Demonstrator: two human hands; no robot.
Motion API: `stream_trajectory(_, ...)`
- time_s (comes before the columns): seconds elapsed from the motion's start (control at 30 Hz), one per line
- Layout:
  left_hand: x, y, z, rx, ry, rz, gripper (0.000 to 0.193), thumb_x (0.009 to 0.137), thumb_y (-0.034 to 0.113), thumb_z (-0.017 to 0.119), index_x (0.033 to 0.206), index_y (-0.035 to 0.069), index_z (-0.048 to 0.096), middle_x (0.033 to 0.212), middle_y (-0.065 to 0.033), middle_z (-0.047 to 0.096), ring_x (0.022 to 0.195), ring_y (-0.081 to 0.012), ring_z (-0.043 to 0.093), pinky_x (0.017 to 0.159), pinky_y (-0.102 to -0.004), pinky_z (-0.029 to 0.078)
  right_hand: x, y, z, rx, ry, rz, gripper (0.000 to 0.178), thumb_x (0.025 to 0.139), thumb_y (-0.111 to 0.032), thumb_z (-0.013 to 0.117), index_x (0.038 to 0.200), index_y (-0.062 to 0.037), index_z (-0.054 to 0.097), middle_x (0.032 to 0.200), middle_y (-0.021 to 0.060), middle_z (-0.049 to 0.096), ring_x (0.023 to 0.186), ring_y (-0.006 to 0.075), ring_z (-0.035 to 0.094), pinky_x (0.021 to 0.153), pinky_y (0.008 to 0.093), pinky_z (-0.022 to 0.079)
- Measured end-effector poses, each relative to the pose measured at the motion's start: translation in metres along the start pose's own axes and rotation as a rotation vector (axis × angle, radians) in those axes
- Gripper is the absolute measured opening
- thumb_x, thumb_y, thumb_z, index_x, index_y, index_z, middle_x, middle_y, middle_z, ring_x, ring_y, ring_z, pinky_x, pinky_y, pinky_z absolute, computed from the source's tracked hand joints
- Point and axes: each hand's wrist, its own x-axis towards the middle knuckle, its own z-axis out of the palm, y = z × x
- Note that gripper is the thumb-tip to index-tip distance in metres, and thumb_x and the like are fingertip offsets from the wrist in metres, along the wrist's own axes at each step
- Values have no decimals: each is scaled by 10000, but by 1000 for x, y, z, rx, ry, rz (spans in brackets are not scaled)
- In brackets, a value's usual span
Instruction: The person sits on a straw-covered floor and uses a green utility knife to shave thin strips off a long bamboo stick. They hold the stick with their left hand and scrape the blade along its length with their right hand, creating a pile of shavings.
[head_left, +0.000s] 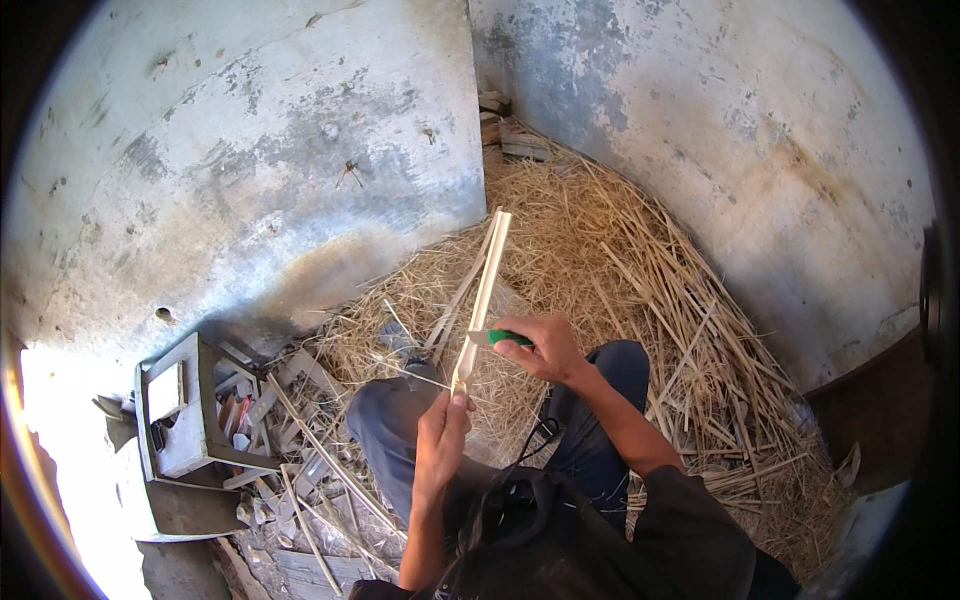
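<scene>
My left hand (441,432) is closed around the near end of a long pale strip (487,275) that looks like split bamboo or wood. The strip stands out from my body, tilted slightly right, with a groove along its far length. In my right hand (546,347) is a knife (505,337) with a green handle. Its blade lies against the strip partway along, a little beyond my left hand. Below the blade, the strip's surface looks cut and curled. A thin sliver (425,378) sticks out to the left, close to my left thumb.
Straw-like shavings (570,215) cover the floor ahead, with long thin sticks (690,350) piled at the right. A worn wooden box (205,452) with odds and ends sits at left among scraps. Peeling walls (340,130) meet in front. My knees (620,375) flank the work.
</scene>
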Motion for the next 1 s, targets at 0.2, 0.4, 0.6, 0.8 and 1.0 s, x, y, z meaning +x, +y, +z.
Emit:
stream_trajectory(0.2, 1, 7, 2, 60, 68, 52, 367, 1181, 318, 501, 989, 33, 630, 714, 61, 435, 640, -51, 376, 571, -270, 327, 1, -5, 12, -25, 32, -176, 382, 1023, -463, 732, 1103, -95, 798, 833, 73, 758, 642, 245, 729, 574, 376, 553)
stream_trajectory(0.4, -1, 21, -3, -136, -78, -105, 460, 1178, 451, 465, 916, 84, 558, 684, 66, 398, 533, -51, 345, 477, -255, 307, -1, -5, 17, -51, 86, -266, 416, 1006, -507, 743, 1085, -105, 819, 898, 74, 799, 698, 239, 769, 602, 354, 592)
stream_trajectory(0.6, -2, 21, 2, -186, -50, -135, 430, 1184, 382, 463, 871, 92, 519, 755, 74, 389, 656, -49, 327, 572, -258, 266, -3, -7, 16, -119, 114, -273, 358, 974, -458, 792, 1103, -124, 797, 958, 32, 815, 749, 232, 785, 624, 354, 597)
stream_trajectory(0.8, -5, 18, 5, -155, -21, -120, 436, 1183, 382, 464, 858, 93, 507, 760, 68, 384, 668, -57, 325, 590, -267, 269, -1, -6, 15, -162, 168, -306, 388, 948, -481, 811, 1025, -101, 824, 875, 50, 810, 673, 222, 766, 589, 340, 592)
stream_trajectory(1.0, -12, 18, 0, -110, -17, -154, 452, 1184, 388, 459, 842, 96, 503, 744, 61, 406, 645, -64, 336, 566, -277, 280, 0, -9, 6, -246, 164, -315, 377, 958, -505, 797, 1038, -137, 822, 852, 31, 804, 621, 206, 734, 557, 342, 560)
